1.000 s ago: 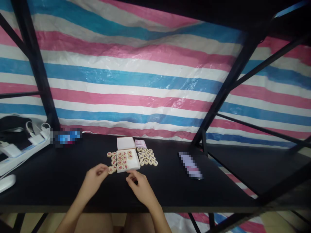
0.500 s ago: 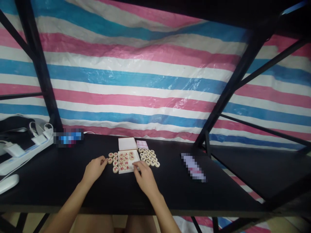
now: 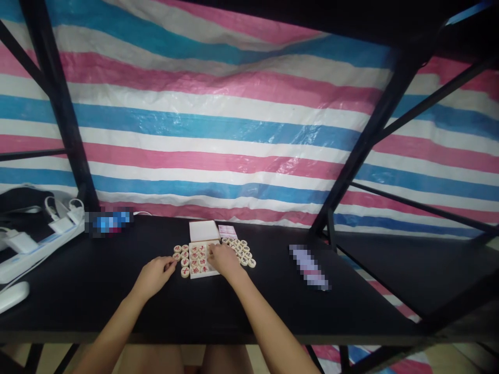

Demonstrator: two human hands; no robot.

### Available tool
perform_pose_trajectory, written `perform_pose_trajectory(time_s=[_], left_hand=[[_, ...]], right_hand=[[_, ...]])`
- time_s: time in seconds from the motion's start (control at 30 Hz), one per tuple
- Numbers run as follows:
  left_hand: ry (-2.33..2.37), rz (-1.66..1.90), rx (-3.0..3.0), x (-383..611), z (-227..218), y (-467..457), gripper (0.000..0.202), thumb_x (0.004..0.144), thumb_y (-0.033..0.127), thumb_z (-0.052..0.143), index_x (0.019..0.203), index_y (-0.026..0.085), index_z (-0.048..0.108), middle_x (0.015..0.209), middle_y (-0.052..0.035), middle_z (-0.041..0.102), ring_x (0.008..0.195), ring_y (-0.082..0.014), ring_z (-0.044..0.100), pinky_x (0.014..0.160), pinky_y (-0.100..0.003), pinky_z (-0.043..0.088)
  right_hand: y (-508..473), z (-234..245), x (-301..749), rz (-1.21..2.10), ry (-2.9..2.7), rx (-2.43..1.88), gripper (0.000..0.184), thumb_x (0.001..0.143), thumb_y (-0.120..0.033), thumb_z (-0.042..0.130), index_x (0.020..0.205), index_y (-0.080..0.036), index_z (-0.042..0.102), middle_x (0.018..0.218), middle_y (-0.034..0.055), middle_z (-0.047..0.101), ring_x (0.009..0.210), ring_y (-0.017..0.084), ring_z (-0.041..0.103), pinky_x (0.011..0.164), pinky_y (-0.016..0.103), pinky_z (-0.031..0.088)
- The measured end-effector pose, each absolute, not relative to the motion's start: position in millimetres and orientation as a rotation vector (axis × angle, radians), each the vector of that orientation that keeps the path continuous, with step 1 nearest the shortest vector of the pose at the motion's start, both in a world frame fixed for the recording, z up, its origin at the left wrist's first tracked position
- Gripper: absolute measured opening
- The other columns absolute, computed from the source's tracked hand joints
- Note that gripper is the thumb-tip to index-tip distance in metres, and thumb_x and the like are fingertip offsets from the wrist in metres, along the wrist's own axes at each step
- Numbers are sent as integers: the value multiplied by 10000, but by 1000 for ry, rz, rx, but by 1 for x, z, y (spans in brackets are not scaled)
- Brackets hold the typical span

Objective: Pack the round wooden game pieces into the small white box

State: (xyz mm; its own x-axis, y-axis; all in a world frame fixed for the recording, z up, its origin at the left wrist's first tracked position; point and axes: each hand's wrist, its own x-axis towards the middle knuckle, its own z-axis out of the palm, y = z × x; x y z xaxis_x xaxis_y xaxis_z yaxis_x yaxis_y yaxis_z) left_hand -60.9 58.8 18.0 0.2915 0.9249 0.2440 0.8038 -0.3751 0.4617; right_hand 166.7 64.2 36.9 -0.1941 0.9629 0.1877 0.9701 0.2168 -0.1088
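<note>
Over the open white box [image 3: 206, 275], the right hand [image 3: 224, 259], palm down.

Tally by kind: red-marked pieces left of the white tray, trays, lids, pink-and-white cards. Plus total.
Red-marked pieces, left group: 6
White tray: 1
Lid: 1
Pink-and-white card: 1
Total: 9

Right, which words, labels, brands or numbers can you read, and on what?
"帅": red-marked piece in the white box.
"车", probably: the lower piece, just nearer the person.
Other red-marked pieces, black-marked pieces: characters too small or blurred for certainty.
Pink-and-white card: print too blurred.
Pixelated objects: unreadable.
</note>
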Motion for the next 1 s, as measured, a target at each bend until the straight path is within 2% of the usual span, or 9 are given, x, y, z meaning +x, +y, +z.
perform_pose_trajectory(time_s=[0.1, 0.17, 0.23, 0.33, 0.47, 0.53, 0.67, 0.77, 1.0], left_hand=[[1500, 803, 2247, -57, 20, 46, 313, 846, 343, 429, 902, 191, 696, 656, -13, 638, 614, -171, 575, 615, -238, 399], [1423, 921, 2186, -49, 20, 31, 340, 858, 380, 413, 840, 181, 688, 638, -9, 622, 586, -161, 552, 592, -233, 407], [1362, 998, 2091, -38, 19, 17, 338, 855, 400, 424, 825, 182, 680, 681, -14, 643, 607, -161, 562, 584, -227, 417], [1292, 993, 1951, -20, 15, 2, 342, 848, 406, 447, 969, 174, 666, 748, -27, 676, 635, -166, 587, 598, -229, 443], [1260, 836, 2060, -7, 10, -3, 306, 830, 364, 488, 979, 186, 687, 799, -35, 701, 627, -168, 584, 607, -241, 438], [1233, 796, 2114, -7, 10, -3, 285, 837, 354, 484, 933, 195, 700, 834, -37, 710, 654, -171, 593, 632, -245, 436], [1220, 785, 2096, -10, 13, -3, 303, 845, 356, 472, 983, 190, 684, 832, -35, 713, 654, -170, 594, 637, -242, 435], [1196, 765, 2091, -10, 15, -4, 274, 834, 344, 483, 910, 181, 689, 797, -28, 704, 647, -167, 586, 631, -237, 428], [1127, 776, 1994, -10, 14, -4, 276, 837, 365, 481, 816, 162, 666, 702, -12, 659, 638, -156, 561, 598, -217, 417]], right_hand=[[59, 43, 165, -44, -2237, -1811, 193, 771, -120, 540, 941, -118, 630, 937, 150, 659, 949, 260, 585, 804, 345, 431], [48, 46, 167, 8, -2212, -1709, 237, 770, -109, 537, 994, -152, 603, 1019, 109, 631, 978, 217, 574, 835, 309, 430], [32, 43, 170, 191, -2129, -1492, 314, 760, -91, 530, 1056, -191, 567, 1084, 66, 599, 967, 169, 576, 812, 263, 449], [6, 27, 173, 581, -1901, -1148, 408, 722, -63, 525, 1099, -218, 541, 1070, 40, 610, 898, 144, 601, 709, 232, 486], [-14, 3, 172, 867, -1721, -1041, 378, 706, -72, 546, 1057, -207, 580, 990, 37, 678, 867, 158, 638, 649, 233, 495], [-18, -1, 170, 878, -1743, -1028, 354, 711, -64, 537, 1024, -207, 618, 963, 28, 694, 855, 157, 641, 678, 246, 496], [-20, 0, 169, 877, -1742, -1002, 366, 719, -52, 526, 1028, -212, 640, 976, 23, 699, 855, 152, 642, 699, 247, 499], [-21, 2, 170, 880, -1730, -1022, 365, 721, -59, 535, 1040, -204, 638, 971, 31, 699, 873, 161, 647, 715, 255, 509], [-26, 9, 166, 841, -1731, -1084, 215, 847, -218, 520, 1013, -178, 652, 887, 45, 708, 792, 164, 668, 736, 273, 522]])
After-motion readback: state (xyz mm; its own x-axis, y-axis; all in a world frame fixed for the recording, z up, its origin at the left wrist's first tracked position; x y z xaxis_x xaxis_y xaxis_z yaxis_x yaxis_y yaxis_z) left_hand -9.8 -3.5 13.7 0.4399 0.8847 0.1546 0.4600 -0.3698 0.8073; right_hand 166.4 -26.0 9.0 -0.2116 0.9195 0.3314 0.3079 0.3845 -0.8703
